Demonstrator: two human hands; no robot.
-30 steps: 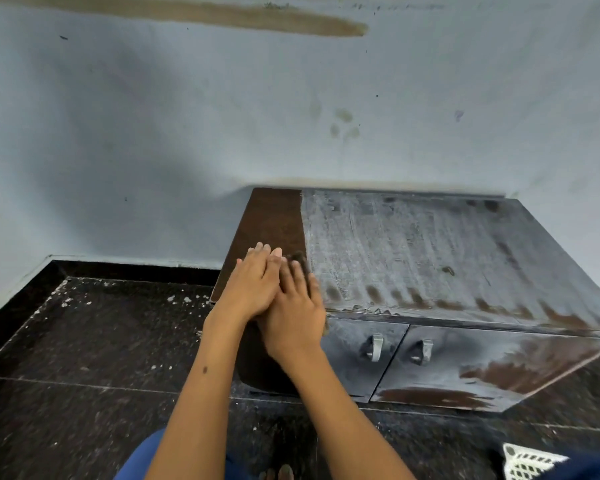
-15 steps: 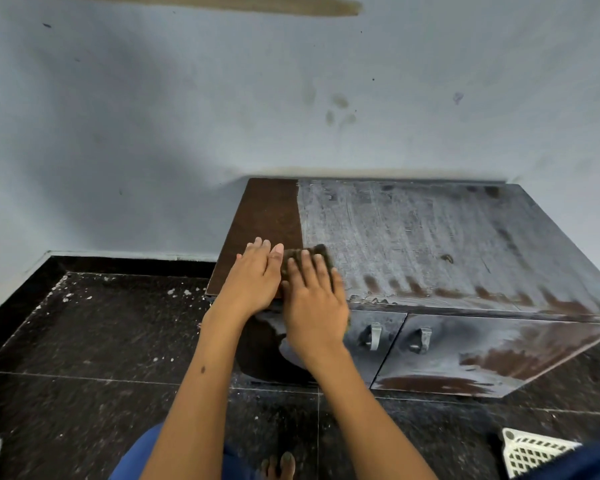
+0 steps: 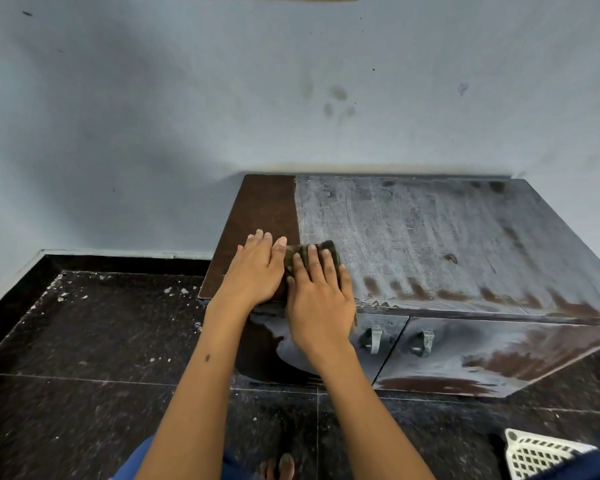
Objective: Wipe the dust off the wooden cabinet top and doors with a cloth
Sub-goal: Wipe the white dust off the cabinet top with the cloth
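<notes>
A low wooden cabinet (image 3: pixel 430 237) stands against the wall. Grey dust covers most of its top, while a strip at the left end is clean dark brown. Both of its doors (image 3: pixel 499 355) are dusty, with metal handles. A dark brown cloth (image 3: pixel 309 252) lies on the top near the front edge, at the border of the dust. My right hand (image 3: pixel 321 296) presses flat on the cloth and hides most of it. Flat on the clean strip, my left hand (image 3: pixel 257 271) rests with its thumb touching the cloth's left edge.
The pale blue wall (image 3: pixel 291 98) rises right behind the cabinet. The floor (image 3: pixel 84 341) is dark speckled tile with white debris at the left. A white plastic basket (image 3: pixel 541 455) sits at the lower right. My bare toes (image 3: pixel 279 467) show at the bottom.
Both hands have slid the cloth to the right and a little farther onto the top, off the front left corner. The cloth now shows beyond my right fingertips.
</notes>
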